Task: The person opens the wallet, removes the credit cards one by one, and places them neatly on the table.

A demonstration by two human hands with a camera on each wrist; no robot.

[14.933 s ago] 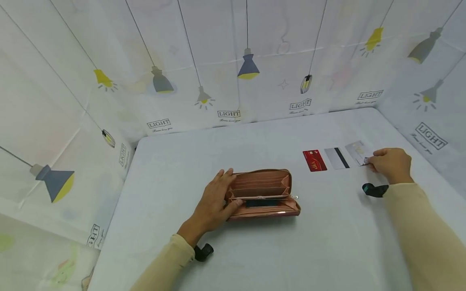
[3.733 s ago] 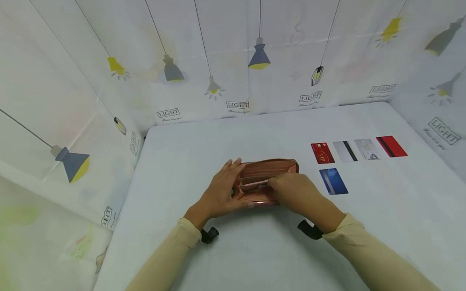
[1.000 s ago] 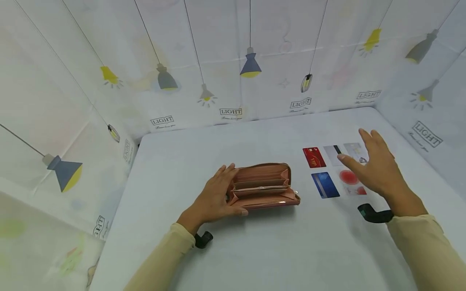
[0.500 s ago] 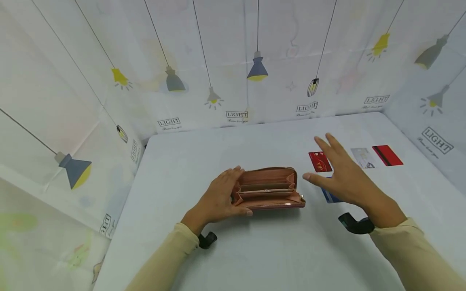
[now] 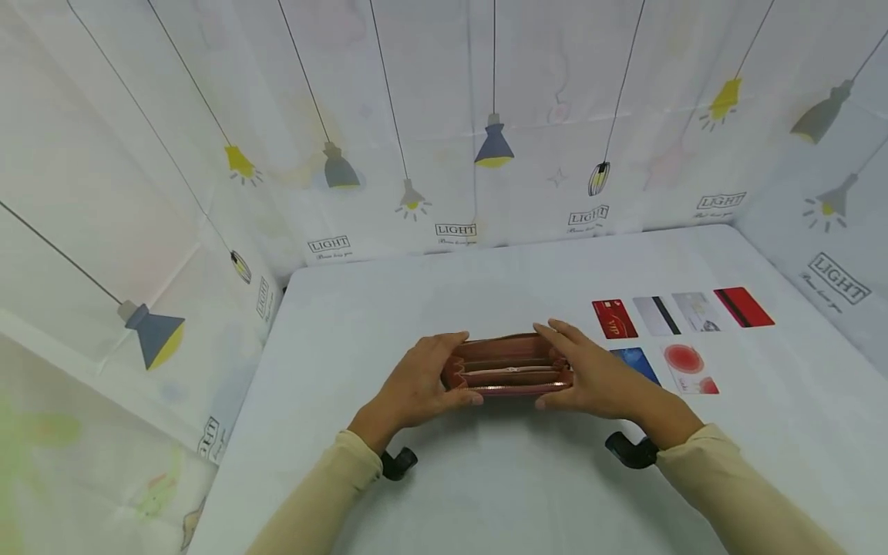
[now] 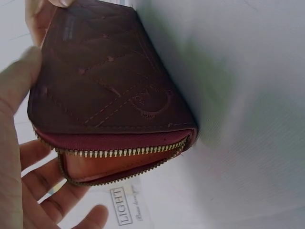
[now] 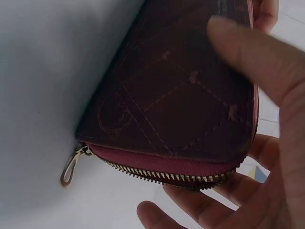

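Note:
A dark red quilted zip wallet [image 5: 513,348] stands on its spine on the white table, its mouth partly spread and its tan inner pockets showing. My left hand [image 5: 415,383] holds its left end, thumb on the near cover [image 6: 102,67] and fingers behind the far side. At the other end my right hand [image 5: 602,379] grips it the same way. The zip pull [image 7: 70,168] hangs at the lower corner of the right end. To the right lie a red VIP card [image 5: 614,319] and a blue card [image 5: 638,364], the blue one partly covered by my right hand.
Beyond the VIP card the back row holds a silver striped card [image 5: 656,315], a silver chip card [image 5: 696,311] and a red striped card [image 5: 745,307]. A white card with a red circle [image 5: 691,371] lies in front. A lamp-print curtain [image 5: 388,116] backs the table.
Since the oldest frame, more cards have been laid out. My right hand has come left from above the cards to the wallet's right end. The wallet's two sides have drawn closer together.

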